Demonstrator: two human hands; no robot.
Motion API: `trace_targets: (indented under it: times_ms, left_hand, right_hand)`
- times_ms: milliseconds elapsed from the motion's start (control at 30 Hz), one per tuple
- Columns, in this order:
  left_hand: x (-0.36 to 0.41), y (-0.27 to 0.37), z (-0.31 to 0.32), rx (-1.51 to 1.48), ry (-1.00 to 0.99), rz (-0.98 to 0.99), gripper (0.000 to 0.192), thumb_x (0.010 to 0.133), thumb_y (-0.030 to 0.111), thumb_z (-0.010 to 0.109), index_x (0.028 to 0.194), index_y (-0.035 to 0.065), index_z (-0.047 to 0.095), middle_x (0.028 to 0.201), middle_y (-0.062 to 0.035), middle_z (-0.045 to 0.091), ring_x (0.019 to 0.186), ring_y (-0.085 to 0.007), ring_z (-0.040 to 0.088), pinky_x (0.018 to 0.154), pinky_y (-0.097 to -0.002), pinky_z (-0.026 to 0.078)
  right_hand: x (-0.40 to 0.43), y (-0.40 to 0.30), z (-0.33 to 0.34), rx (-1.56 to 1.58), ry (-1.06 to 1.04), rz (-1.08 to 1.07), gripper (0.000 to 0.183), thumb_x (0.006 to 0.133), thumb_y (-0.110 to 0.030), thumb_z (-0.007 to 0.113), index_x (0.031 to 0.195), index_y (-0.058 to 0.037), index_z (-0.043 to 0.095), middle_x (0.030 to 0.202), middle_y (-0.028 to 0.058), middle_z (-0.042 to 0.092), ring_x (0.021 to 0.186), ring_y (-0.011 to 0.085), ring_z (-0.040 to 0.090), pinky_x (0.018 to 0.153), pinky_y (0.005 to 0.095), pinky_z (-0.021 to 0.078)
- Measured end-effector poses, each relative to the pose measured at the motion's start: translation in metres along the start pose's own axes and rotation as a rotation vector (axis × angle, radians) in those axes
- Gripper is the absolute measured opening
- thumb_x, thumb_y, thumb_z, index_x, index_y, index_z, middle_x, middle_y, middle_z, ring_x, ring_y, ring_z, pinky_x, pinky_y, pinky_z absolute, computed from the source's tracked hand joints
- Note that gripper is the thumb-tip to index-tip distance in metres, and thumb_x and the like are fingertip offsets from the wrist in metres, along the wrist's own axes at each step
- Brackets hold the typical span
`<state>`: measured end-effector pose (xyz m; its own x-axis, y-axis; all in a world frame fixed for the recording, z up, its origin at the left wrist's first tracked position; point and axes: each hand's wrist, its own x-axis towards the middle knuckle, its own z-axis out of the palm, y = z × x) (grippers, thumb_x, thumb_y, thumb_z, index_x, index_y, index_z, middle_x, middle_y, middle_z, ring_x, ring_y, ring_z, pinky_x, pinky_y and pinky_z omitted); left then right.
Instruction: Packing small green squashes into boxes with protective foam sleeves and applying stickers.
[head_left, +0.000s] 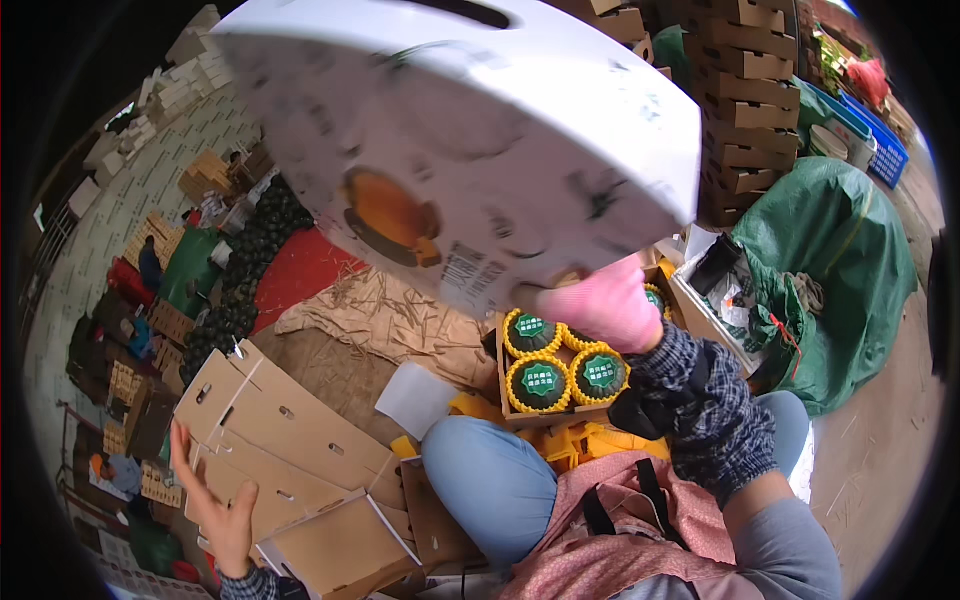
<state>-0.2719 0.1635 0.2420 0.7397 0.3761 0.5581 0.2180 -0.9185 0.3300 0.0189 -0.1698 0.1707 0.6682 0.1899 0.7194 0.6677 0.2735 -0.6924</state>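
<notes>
My right hand (600, 304), in a pink glove, grips the lower edge of a large white printed cardboard box piece (465, 150), which fills the upper middle of the view. Beneath that hand is an open cardboard box (536, 420) with several dark green squashes (538, 381) in yellow foam nets, each bearing a green label. My left hand (217, 502), bare, is at the lower left with its fingers spread, holding nothing. It is over or beside flattened brown cardboard boxes (300, 442); whether it touches them I cannot tell. A folded box tray (341, 544) lies near it.
Yellow foam nets (577, 444) lie by my knees. To the right are a white foam box (712, 315) and a green sack (832, 262). Stacked cardboard boxes (750, 97) rise behind. Further left, a heap of dark green squashes (259, 247) borders a red cloth (300, 277); a person (120, 472) is beyond.
</notes>
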Motion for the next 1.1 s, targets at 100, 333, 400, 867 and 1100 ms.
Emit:
trace_targets:
  times_ms: [100, 333, 400, 867, 1100]
  left_hand:
    - [0.056, 0.034, 0.107, -0.620, -0.166, -0.003, 0.124, 0.065, 0.071, 0.071, 0.154, 0.0219, 0.001, 0.153, -0.0231, 0.020, 0.140, -0.0387, 0.026, 0.108, -0.0597, 0.025]
    - [0.128, 0.069, 0.293, -1.631, -0.730, -0.114, 0.078, 0.092, 0.040, 0.061, 0.152, 0.0131, 0.020, 0.145, -0.0088, 0.043, 0.129, -0.0252, 0.046, 0.108, -0.0396, 0.037]
    - [0.143, 0.086, 0.331, -1.799, -0.976, -0.302, 0.062, 0.096, 0.040, 0.052, 0.146, 0.0059, 0.035, 0.140, -0.0102, 0.049, 0.125, -0.0252, 0.050, 0.106, -0.0390, 0.039]
    - [0.173, 0.098, 0.510, -1.404, -1.582, -0.315, 0.063, 0.101, 0.048, 0.028, 0.143, 0.0010, 0.038, 0.136, -0.0152, 0.053, 0.119, -0.0287, 0.056, 0.100, -0.0429, 0.046]
    - [0.104, 0.247, 0.492, -1.142, -1.589, 0.019, 0.062, 0.101, 0.047, 0.030, 0.141, 0.0002, 0.038, 0.135, -0.0155, 0.053, 0.118, -0.0282, 0.057, 0.099, -0.0421, 0.046]
  right_hand:
    - [-0.055, 0.009, -0.047, 0.367, 0.086, 0.432, 0.077, 0.069, -0.013, 0.076, 0.135, -0.0020, 0.038, 0.129, 0.0111, 0.052, 0.110, 0.0237, 0.058, 0.094, 0.0383, 0.0491]
    - [-0.156, 0.016, -0.104, 0.551, 0.276, 0.564, 0.096, 0.075, -0.038, 0.074, 0.150, -0.0141, 0.020, 0.146, 0.0114, 0.039, 0.130, 0.0302, 0.045, 0.104, 0.0509, 0.0399]
    - [-0.172, 0.012, -0.151, 0.610, 0.385, 0.519, 0.097, 0.085, -0.058, 0.061, 0.152, -0.0305, -0.003, 0.144, 0.0192, 0.036, 0.127, 0.0356, 0.045, 0.095, 0.0549, 0.0480]
    - [-0.183, 0.022, -0.164, -0.160, 0.468, 1.454, 0.089, 0.079, -0.078, 0.044, 0.140, -0.0132, 0.047, 0.130, 0.0084, 0.056, 0.116, 0.0220, 0.052, 0.087, 0.0382, 0.0424]
    - [-0.174, 0.040, -0.169, -0.067, 0.654, 1.332, 0.086, 0.076, -0.081, 0.046, 0.134, -0.0173, 0.053, 0.126, 0.0030, 0.057, 0.109, 0.0172, 0.052, 0.083, 0.0356, 0.0404]
